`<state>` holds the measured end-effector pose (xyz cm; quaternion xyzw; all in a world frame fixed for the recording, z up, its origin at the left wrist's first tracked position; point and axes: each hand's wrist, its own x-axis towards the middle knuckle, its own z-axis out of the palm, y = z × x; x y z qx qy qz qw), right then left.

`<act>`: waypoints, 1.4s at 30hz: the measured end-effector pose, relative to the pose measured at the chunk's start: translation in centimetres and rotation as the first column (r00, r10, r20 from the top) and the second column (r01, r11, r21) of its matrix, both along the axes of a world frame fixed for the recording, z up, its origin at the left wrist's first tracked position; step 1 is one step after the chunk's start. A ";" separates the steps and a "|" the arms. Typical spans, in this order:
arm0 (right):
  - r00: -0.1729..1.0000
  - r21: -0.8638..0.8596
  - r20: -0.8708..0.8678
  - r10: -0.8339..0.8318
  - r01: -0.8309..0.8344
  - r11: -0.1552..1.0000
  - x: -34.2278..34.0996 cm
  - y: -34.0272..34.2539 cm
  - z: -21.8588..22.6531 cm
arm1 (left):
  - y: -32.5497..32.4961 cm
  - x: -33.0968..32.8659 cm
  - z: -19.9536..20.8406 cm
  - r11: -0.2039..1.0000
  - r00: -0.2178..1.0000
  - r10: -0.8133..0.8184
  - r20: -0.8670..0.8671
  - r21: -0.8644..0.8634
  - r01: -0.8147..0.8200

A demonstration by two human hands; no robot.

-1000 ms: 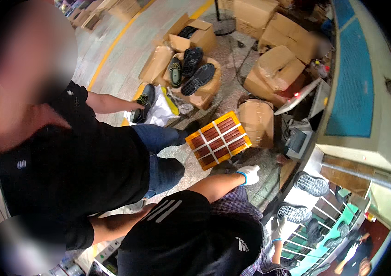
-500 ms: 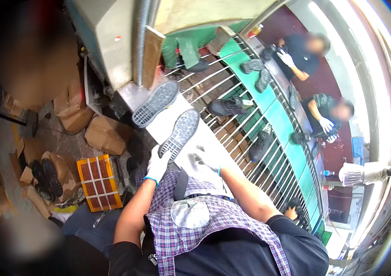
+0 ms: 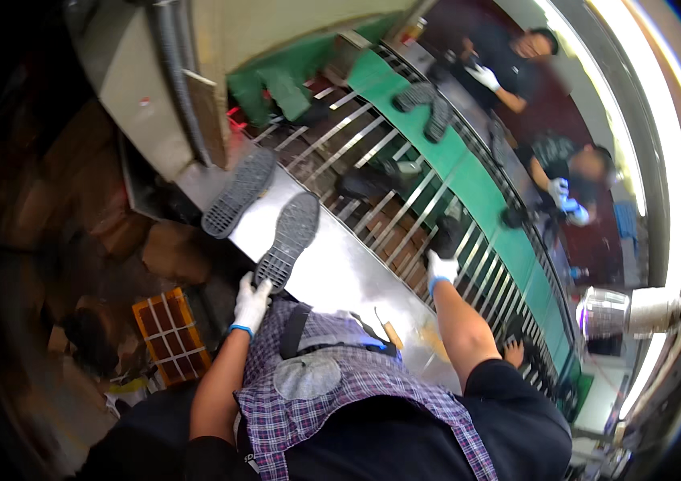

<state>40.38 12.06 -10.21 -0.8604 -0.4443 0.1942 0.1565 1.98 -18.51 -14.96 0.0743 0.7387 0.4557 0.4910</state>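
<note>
Two grey-black shoe soles lie on the pale metal bench. My gloved left hand (image 3: 252, 305) grips the near end of the closer sole (image 3: 288, 239), its fingers at the open grid. Beyond it is the other sole (image 3: 240, 192), which I am not touching. My right arm stretches out over the roller conveyor, and my gloved right hand (image 3: 441, 268) is closed on the near end of a black shoe (image 3: 446, 234); its fingertips are partly hidden. Farther back on the rollers sits another dark shoe (image 3: 368, 179), blurred.
A wooden-handled tool (image 3: 391, 333) lies on the bench (image 3: 340, 256) by my apron. Past the rollers (image 3: 401, 232), a green strip (image 3: 469, 172) carries more soles (image 3: 437, 119). Two co-workers with gloved hands are across the line. An orange-framed panel (image 3: 170, 335) stands at left, near cardboard boxes.
My right hand has left the bench and reached right across the rollers to the black shoe. My left hand stays on the sole. The whole view has shifted.
</note>
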 end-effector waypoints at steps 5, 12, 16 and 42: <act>0.515 -0.296 -0.770 -0.376 0.234 0.926 10.5 -1.4 -7.9 | 0.3 0.7 -4.2 0.975 0.970 -0.221 -0.106 -0.032 0.218; 0.386 -0.322 -0.814 -0.433 0.320 0.891 16.6 8.3 -17.6 | 1.3 -0.3 1.2 0.946 0.946 -0.297 -0.133 -0.179 0.272; 0.693 0.011 -0.699 0.178 -0.239 0.971 20.1 6.2 -18.5 | 0.7 -0.6 1.8 0.942 0.946 -0.306 -0.110 -0.181 0.284; 0.206 0.413 0.054 0.977 -0.896 0.166 -11.2 -11.5 26.9 | 5.7 7.6 9.4 0.843 0.798 -0.254 0.546 0.530 -0.095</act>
